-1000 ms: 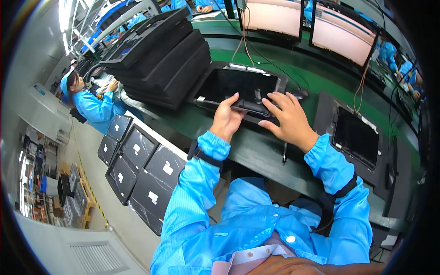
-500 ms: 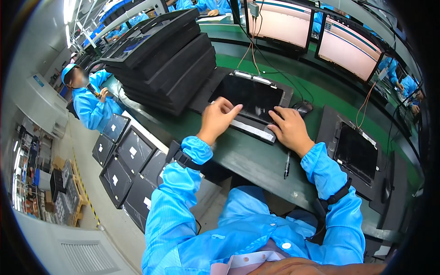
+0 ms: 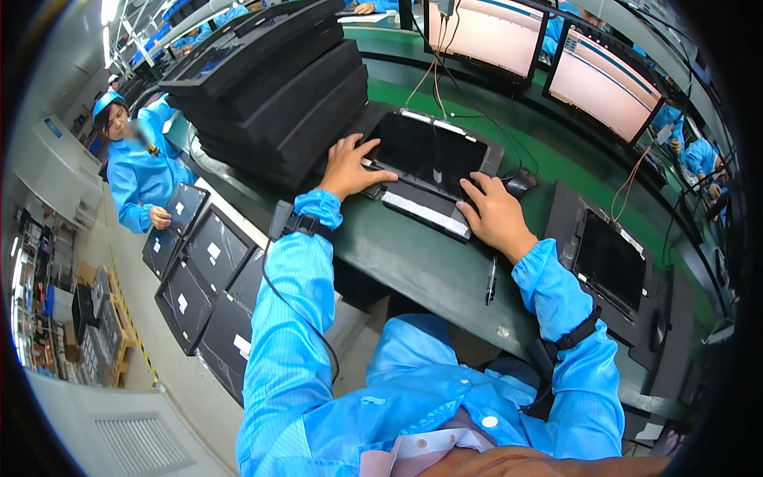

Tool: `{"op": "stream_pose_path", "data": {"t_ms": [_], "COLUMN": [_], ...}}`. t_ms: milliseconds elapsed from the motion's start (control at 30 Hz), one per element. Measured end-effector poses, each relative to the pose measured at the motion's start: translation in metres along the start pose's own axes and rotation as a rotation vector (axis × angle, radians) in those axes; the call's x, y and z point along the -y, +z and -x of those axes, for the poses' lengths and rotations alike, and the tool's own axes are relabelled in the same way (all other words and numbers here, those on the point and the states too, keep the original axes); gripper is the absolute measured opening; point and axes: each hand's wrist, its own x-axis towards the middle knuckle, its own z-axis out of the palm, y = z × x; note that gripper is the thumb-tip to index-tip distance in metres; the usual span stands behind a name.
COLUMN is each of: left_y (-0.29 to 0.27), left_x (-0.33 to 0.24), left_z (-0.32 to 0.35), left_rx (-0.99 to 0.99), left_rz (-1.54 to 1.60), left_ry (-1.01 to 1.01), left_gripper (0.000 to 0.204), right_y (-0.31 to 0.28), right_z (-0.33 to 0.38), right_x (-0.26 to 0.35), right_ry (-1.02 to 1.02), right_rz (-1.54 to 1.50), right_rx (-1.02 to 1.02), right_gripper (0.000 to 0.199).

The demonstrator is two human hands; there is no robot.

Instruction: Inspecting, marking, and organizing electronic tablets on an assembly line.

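Observation:
A dark display panel [image 3: 425, 151] lies in a black foam tray [image 3: 494, 153] on the green bench, its far edge joined to thin cables. At the panel's left edge rests my left hand [image 3: 350, 165], thumb and fingers spread apart. My right hand [image 3: 497, 213] touches the near right corner with its fingers stretched out. Neither hand grips anything. A pale strip [image 3: 425, 219] runs along the tray's near edge, between the hands.
Black foam trays [image 3: 270, 95] are stacked at the left. A second panel [image 3: 610, 261] sits in a tray at right. Two monitors [image 3: 602, 79] stand behind; a mouse [image 3: 520, 183] and a pen [image 3: 491, 282] lie nearby. A co-worker [image 3: 135, 167] is at far left, beside packed panels [image 3: 213, 253].
My left hand has opened from a pinch above the panel and moved left to its edge. My right hand stays at the near right corner. The co-worker's hand has lowered to the packed panels.

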Motion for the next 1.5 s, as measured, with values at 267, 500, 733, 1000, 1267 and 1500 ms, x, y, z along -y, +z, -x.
{"op": "stream_pose_path", "data": {"t_ms": [267, 500, 733, 1000, 1267, 1500], "left_y": [-0.011, -0.076, -0.141, -0.118, -0.119, -0.119], "left_x": [-0.049, -0.071, -0.004, 0.009, 0.009, 0.009], "left_z": [0.083, 0.333, 0.524, 0.514, 0.507, 0.505], "left_rx": [-0.32, -0.482, -0.328, -0.386, -0.327, -0.222], "left_rz": [0.251, 0.137, -0.244, -0.353, -0.408, -0.41], "left_ry": [0.082, -0.362, -1.148, -1.179, -1.233, -1.282], "left_gripper": [0.056, 0.023, 0.09, 0.093, 0.092, 0.096], "right_y": [-0.029, -0.046, -0.014, 0.179, 0.24, 0.223], "right_z": [0.07, 0.087, 0.05, -0.019, -0.031, -0.03], "right_x": [0.035, 0.055, 0.181, 0.346, 0.348, 0.358], "right_ry": [0.119, 0.349, 0.054, -0.042, 0.048, 0.076], "right_rz": [0.179, -0.332, -1.197, -1.103, -1.042, -1.139], "right_rx": [0.174, 0.275, 0.426, 0.448, 0.49, 0.313], "right_gripper": [0.045, 0.028, 0.029, 0.028, 0.026, 0.023]}}
